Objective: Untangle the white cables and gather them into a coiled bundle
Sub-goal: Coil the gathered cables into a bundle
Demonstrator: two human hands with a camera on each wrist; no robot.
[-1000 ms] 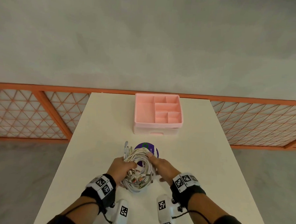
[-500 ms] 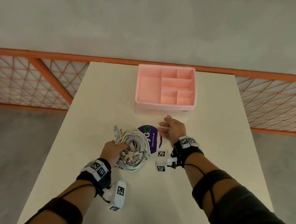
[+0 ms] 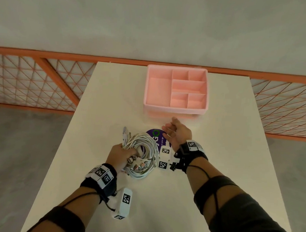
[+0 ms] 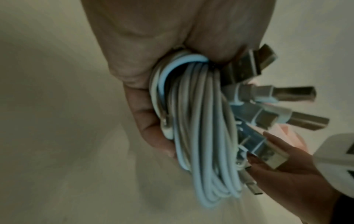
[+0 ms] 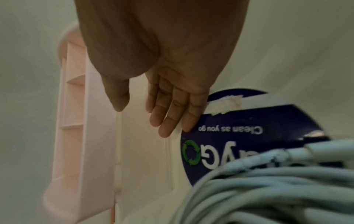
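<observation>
One white rectangular bench (image 3: 216,172) carries one pink plastic organiser tray (image 3: 174,109) with six compartments, one round purple sticker (image 3: 155,136) and one coiled bundle of white cables (image 3: 143,150), gripped by the left hand (image 3: 120,154); the right hand (image 3: 178,135) hovers beside it, fingers spread, holding nothing.

Cable bundle (image 3: 143,150) lies on the table (image 3: 114,96), before the organizer (image 3: 174,109).
</observation>
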